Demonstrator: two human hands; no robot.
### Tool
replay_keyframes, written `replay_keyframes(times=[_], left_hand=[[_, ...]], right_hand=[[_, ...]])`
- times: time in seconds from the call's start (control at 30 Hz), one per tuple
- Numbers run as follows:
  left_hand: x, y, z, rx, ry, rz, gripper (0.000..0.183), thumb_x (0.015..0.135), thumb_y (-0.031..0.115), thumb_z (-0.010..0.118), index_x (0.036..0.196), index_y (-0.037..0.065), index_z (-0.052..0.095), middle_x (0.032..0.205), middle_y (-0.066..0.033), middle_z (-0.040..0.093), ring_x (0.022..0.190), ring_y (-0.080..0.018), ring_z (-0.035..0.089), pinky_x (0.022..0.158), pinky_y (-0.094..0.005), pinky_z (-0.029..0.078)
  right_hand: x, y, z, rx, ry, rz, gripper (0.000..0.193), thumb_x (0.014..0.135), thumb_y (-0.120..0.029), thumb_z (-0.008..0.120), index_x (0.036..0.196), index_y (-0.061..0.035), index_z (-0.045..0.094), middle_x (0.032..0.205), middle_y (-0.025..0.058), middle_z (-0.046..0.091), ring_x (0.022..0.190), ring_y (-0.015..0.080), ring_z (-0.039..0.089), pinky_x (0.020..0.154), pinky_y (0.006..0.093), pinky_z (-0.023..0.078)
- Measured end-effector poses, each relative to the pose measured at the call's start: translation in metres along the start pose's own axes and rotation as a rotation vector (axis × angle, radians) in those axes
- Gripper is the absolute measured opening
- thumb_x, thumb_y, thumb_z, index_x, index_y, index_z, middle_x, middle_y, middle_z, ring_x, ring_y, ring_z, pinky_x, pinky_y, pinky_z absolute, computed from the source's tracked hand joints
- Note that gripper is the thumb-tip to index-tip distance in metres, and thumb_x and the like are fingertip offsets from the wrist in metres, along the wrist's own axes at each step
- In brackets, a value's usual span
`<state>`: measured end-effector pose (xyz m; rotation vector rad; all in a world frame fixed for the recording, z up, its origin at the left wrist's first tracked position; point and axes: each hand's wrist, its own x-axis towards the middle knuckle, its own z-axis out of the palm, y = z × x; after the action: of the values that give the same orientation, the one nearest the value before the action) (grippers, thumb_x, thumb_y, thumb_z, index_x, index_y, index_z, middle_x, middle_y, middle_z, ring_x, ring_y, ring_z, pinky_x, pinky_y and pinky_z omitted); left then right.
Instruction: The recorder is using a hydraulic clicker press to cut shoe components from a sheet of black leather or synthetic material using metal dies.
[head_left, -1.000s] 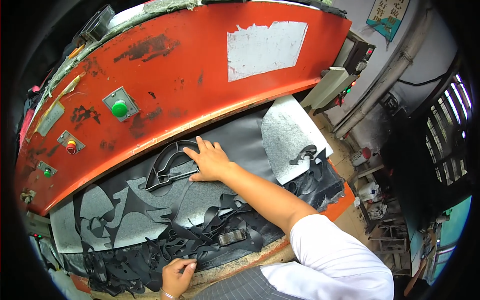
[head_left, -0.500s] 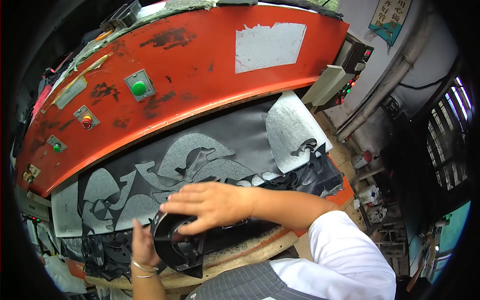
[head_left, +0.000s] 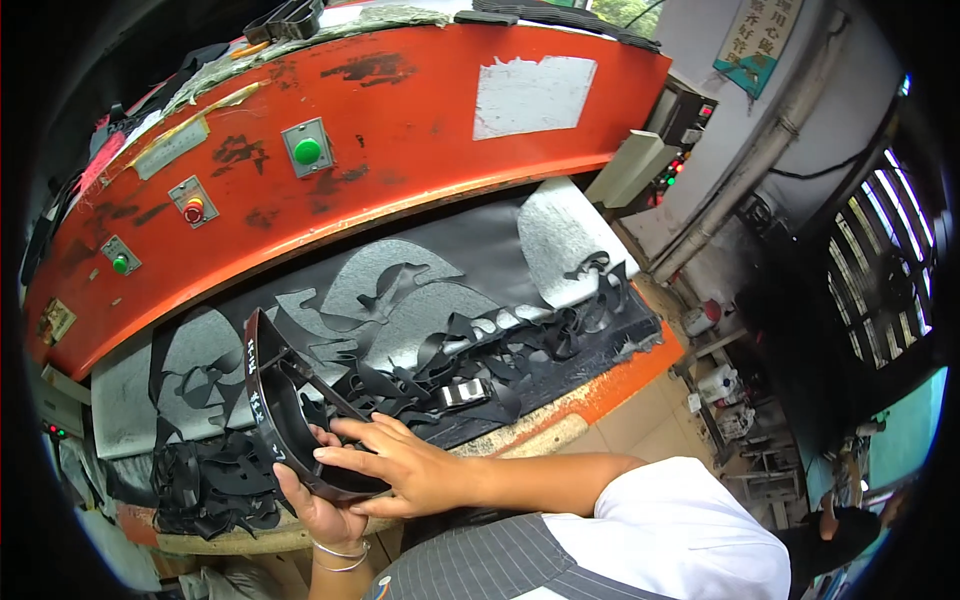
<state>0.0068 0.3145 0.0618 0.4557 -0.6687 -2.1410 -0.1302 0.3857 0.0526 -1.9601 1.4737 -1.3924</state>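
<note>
A dark metal cutting die [head_left: 262, 395], a curved band with a crossbar and pale markings on its outer wall, stands tilted above the near edge of the press bed. My left hand [head_left: 335, 520] grips its lower end from beneath, fingers partly hidden behind the band. My right hand [head_left: 415, 468] holds the same end from the right, its fingers reaching into the opening. Just beyond my right hand, a small shiny cutting die [head_left: 465, 393] lies on black offcuts [head_left: 560, 335]. Behind it spreads a black sheet [head_left: 450, 235] with curved cut-outs showing the pale board [head_left: 570, 240].
An orange press beam [head_left: 420, 120] spans the far side, carrying a green button [head_left: 307, 151] and a red button [head_left: 193, 210]. More black scraps [head_left: 215, 485] heap at the near left. A control box [head_left: 675, 140] stands at the right. Farther right, another person [head_left: 840, 535] is partly visible.
The die has swung up and left, tilting in my hands. My right hand has moved down to its lower end. The small shiny die and more offcuts now show. The view has shifted.
</note>
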Motion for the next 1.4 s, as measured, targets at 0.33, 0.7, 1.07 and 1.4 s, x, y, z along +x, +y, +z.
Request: replay_keyframes(times=[0.33, 0.7, 1.07, 1.4], left_hand=[[-0.009, -0.022, -0.016, 0.255, -0.065, -0.041, 0.058, 0.099, 0.050, 0.044, 0.127, 0.000, 0.051, 0.117, -0.0102, 0.060, 0.106, -0.0218, 0.060, 0.092, -0.0361, 0.050], [0.002, -0.022, -0.121, 1.881, 0.383, 0.168, 0.047, 0.089, 0.029, 0.064, 0.114, -0.010, 0.057, 0.093, -0.0227, 0.057, 0.087, -0.0396, 0.054, 0.082, -0.0433, 0.043], [0.005, -0.041, -0.105, 2.080, 0.513, 0.043, 0.083, 0.076, 0.035, 0.075, 0.133, -0.012, 0.038, 0.131, -0.0263, 0.045, 0.124, -0.0415, 0.038, 0.104, -0.0513, 0.029], [0.006, -0.036, -0.102, 2.114, 0.543, -0.060, 0.077, 0.077, 0.033, 0.073, 0.136, -0.006, 0.041, 0.131, -0.0218, 0.046, 0.125, -0.0381, 0.039, 0.105, -0.0497, 0.029]], right_hand=[[-0.011, -0.017, -0.035, -0.113, -0.194, 0.055, 0.068, 0.066, -0.029, 0.076, 0.124, -0.0045, 0.053, 0.102, 0.0129, 0.060, 0.093, 0.0317, 0.059, 0.095, 0.0497, 0.038], [-0.018, 0.044, -0.169, -0.434, -0.097, 0.356, 0.075, 0.075, -0.030, 0.069, 0.140, -0.0077, 0.040, 0.100, 0.0159, 0.056, 0.092, 0.0347, 0.059, 0.079, 0.0443, 0.049], [0.022, 0.183, -0.220, -0.678, -0.368, 0.744, 0.075, 0.076, -0.031, 0.066, 0.144, -0.0113, 0.040, 0.112, 0.0191, 0.061, 0.107, 0.0350, 0.060, 0.090, 0.0439, 0.047], [0.059, 0.234, -0.203, -0.759, -0.283, 0.812, 0.067, 0.078, -0.030, 0.066, 0.138, -0.0110, 0.044, 0.114, 0.0202, 0.062, 0.108, 0.0340, 0.061, 0.089, 0.0446, 0.049]])
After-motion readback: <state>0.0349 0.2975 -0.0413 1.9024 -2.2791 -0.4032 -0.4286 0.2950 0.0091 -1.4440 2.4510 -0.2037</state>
